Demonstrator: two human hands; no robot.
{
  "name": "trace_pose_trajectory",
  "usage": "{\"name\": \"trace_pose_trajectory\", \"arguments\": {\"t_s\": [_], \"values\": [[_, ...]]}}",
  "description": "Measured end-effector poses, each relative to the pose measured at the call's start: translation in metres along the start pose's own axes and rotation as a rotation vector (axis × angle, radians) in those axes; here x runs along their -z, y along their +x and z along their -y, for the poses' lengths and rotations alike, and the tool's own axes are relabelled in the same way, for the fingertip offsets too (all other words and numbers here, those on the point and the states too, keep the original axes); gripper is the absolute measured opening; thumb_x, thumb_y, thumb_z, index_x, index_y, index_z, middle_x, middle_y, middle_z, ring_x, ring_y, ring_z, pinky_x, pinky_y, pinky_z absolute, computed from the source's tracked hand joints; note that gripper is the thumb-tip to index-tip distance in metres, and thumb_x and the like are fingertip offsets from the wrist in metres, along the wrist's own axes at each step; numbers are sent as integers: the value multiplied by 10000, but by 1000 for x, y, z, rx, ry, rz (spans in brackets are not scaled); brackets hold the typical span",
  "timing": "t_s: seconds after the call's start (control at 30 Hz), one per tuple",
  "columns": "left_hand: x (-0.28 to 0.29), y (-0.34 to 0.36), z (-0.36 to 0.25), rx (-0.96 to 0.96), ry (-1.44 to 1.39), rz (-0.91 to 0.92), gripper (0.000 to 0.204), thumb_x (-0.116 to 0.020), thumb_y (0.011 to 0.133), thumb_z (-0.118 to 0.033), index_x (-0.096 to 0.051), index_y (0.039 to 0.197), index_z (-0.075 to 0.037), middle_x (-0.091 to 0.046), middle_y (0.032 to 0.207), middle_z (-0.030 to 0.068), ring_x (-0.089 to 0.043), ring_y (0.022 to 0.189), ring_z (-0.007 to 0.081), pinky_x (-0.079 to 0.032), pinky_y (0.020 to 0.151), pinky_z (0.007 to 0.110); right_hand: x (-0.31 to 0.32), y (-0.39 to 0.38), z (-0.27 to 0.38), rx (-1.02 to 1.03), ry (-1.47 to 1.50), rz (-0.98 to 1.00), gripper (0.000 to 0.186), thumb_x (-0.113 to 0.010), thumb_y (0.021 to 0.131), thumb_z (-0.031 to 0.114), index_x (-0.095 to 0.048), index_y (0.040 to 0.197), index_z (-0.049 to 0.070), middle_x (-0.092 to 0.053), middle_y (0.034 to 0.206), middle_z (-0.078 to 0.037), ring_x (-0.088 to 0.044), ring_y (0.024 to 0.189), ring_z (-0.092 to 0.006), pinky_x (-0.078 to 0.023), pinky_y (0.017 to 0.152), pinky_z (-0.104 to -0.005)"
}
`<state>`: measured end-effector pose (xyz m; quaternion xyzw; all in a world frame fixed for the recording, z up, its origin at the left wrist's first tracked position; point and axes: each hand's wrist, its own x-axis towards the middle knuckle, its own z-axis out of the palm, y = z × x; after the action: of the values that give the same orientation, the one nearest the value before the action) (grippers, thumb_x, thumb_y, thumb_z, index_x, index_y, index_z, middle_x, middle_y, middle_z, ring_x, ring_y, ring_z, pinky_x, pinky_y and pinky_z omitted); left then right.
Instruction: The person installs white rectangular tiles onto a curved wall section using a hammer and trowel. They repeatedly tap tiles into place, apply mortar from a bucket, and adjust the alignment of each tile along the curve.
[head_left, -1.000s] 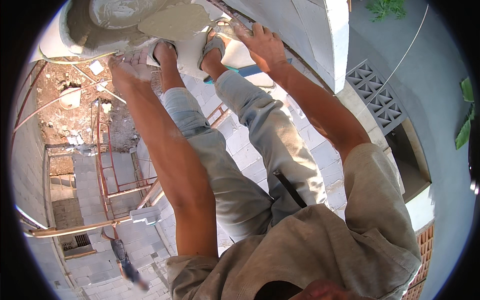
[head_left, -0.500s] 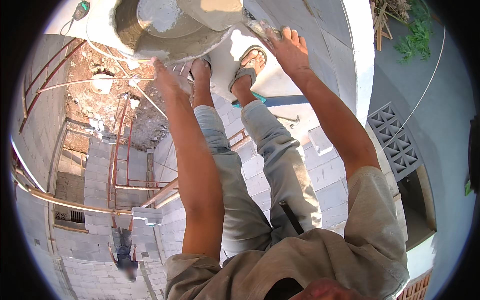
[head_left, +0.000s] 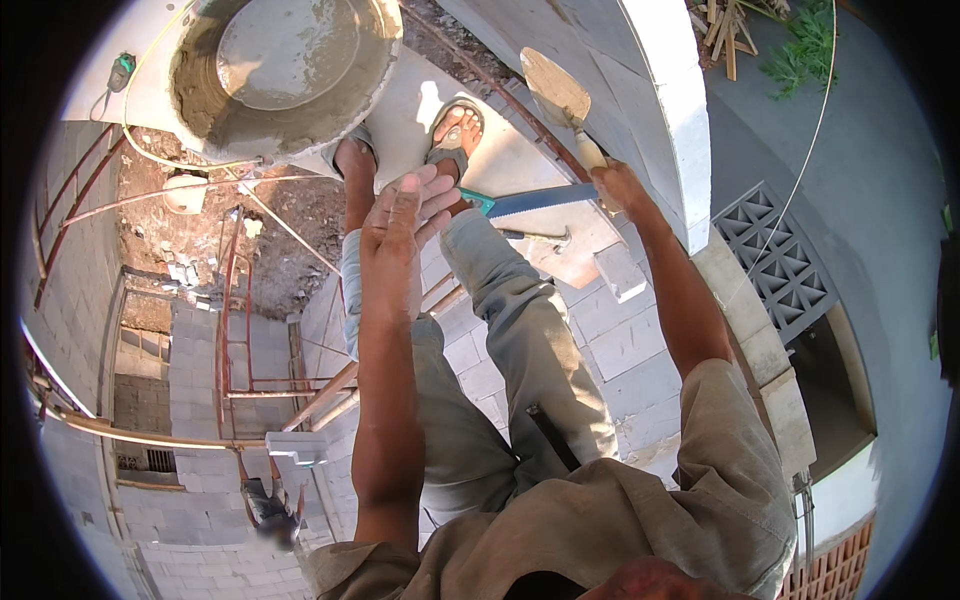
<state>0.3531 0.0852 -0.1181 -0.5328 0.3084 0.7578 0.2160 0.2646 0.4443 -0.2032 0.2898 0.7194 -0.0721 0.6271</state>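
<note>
Harsh sunlight, sharp shadows, fisheye-bent edges.

Wet grey mortar in a rough crusted tub [head_left: 285, 75], mortar-smeared metal trowel [head_left: 556, 92], matt white block wall [head_left: 650, 90], blue-bladed saw [head_left: 540, 200].

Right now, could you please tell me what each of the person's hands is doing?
Left hand: open, fingers spread, holding nothing.
Right hand: closed around the handle of a trowel.

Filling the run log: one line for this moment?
right hand: gripping trowel | left hand: open, empty | mortar tub ahead | handsaw on slab
</note>
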Motion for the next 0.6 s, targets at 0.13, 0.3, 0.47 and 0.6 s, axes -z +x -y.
{"name": "trace_pose_trajectory", "arguments": {"t_s": [0.13,0.3,0.47,0.6], "values": [[-19,6,42,162,144,29,459,-548,995,-396,-608,1177,21,-669,1086,117,-640,1004,215,-460,922,326,18,53,44,150,-264,-287,583,-612,797,402,-622,1176,-41,-701,983,-224,-697,966,-328,-519,856,-402],[-32,32,69,-50,251,-148,379,-565,984,-327,-646,1067,34,-670,929,109,-609,885,177,-462,834,297,60,58,98,47,-322,-223,587,-600,820,468,-653,1130,-27,-711,929,-201,-725,824,-295,-545,829,-391],[-35,47,78,105,245,-126,377,-581,974,-289,-644,1041,76,-661,933,141,-614,893,201,-461,859,312,55,34,143,147,-526,-415,543,-580,846,443,-672,1071,-42,-722,859,-160,-721,830,-301,-557,819,-385],[-19,63,92,12,246,-132,361,-549,995,-312,-619,1141,10,-682,1022,90,-652,938,162,-484,786,267,54,2,191,136,-487,-345,549,-592,837,457,-687,1039,-45,-722,879,-180,-713,903,-311,-545,845,-393]]}}
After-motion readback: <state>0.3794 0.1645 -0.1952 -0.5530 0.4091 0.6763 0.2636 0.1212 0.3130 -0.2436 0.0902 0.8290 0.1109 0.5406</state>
